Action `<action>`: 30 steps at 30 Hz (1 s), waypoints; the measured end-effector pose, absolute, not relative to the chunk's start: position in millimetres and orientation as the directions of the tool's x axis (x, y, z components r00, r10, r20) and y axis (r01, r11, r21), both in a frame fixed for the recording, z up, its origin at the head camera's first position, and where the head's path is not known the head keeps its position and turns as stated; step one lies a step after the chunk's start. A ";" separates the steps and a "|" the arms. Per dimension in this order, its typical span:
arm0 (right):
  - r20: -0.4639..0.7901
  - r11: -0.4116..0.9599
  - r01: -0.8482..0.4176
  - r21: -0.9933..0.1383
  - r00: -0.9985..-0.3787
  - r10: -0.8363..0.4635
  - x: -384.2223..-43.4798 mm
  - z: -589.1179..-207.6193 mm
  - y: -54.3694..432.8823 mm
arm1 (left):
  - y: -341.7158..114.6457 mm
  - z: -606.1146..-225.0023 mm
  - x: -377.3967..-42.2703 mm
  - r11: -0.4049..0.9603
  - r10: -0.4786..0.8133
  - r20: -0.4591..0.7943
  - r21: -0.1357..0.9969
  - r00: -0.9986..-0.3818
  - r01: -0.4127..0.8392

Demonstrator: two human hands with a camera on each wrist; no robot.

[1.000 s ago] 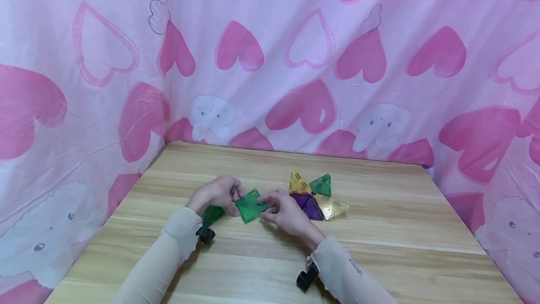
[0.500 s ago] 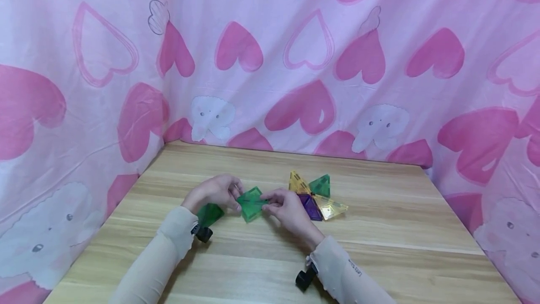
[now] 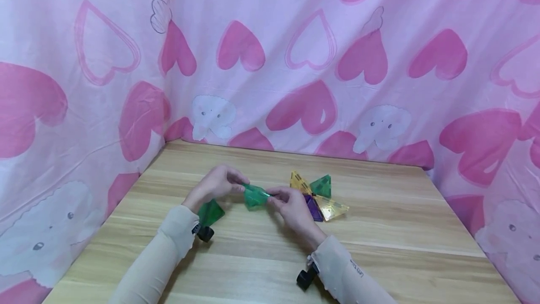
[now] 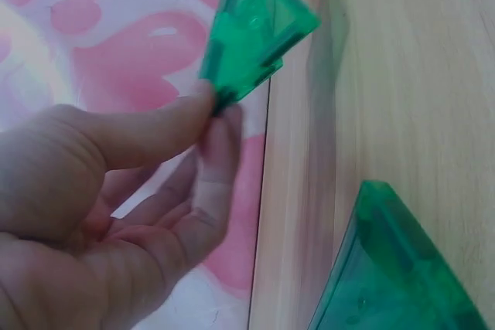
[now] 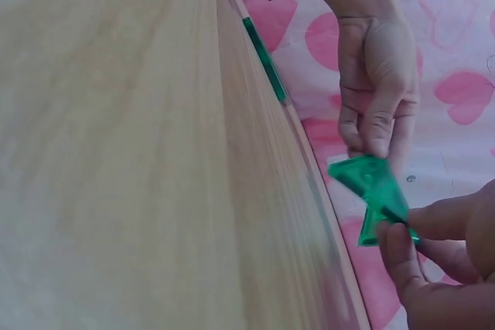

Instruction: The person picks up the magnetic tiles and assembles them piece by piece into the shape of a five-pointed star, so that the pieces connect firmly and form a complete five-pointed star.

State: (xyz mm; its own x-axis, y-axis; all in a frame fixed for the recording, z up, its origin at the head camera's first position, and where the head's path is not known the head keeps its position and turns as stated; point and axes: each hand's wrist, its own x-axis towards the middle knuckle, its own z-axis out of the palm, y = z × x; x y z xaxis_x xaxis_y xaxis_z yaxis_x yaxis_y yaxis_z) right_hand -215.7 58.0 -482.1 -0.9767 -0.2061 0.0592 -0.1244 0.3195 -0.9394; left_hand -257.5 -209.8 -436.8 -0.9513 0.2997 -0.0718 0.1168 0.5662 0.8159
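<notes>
Between both hands, above the table, hang translucent green magnetic tiles [image 3: 255, 197], joined and folded at an angle. My left hand [image 3: 221, 183] pinches their left corner between thumb and index finger, seen closely in the left wrist view. At the right corner, the thumb and fingers of my right hand [image 3: 292, 205] pinch the same tiles, as the right wrist view also shows. Another green tile [image 3: 211, 212] lies on the table beside my left wrist. How many tiles make up the held piece is hard to tell.
Right of my right hand, a flat group of tiles lies on the table [image 3: 405, 210]: a yellow tile [image 3: 297, 183], a green triangle [image 3: 322, 186], a clear yellowish tile [image 3: 332, 208] and purple tiles [image 3: 314, 209], partly covered by the hand. A pink heart-patterned curtain [image 3: 270, 50] encloses the table.
The green tiles, seen face-on before as a diamond, now are lifted and tilted into a fold. My left hand has risen slightly; its grip sits at the upper left corner.
</notes>
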 end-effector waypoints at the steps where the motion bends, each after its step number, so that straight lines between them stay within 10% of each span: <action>1: 0.054 0.309 -0.112 -0.944 -0.980 -0.193 -214.9 -481.3 58.4 | -209.2 -436.9 -257.3 0.556 0.291 -0.060 0.823 -0.955 0.118; 30: 0.073 0.191 -0.120 -0.974 -0.969 -0.237 -238.5 -446.0 110.7 | -200.4 -436.9 -258.9 0.270 0.289 -0.118 0.962 -0.950 -0.037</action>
State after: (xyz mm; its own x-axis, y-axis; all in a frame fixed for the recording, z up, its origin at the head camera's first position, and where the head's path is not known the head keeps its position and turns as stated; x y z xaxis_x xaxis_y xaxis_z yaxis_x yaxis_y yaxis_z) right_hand -238.5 110.7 -446.0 -0.9687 -0.2375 0.0728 -0.1202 0.1915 -0.9741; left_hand -258.9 -200.4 -436.9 -0.9501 0.2887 -0.1181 -0.0374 0.2704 0.9620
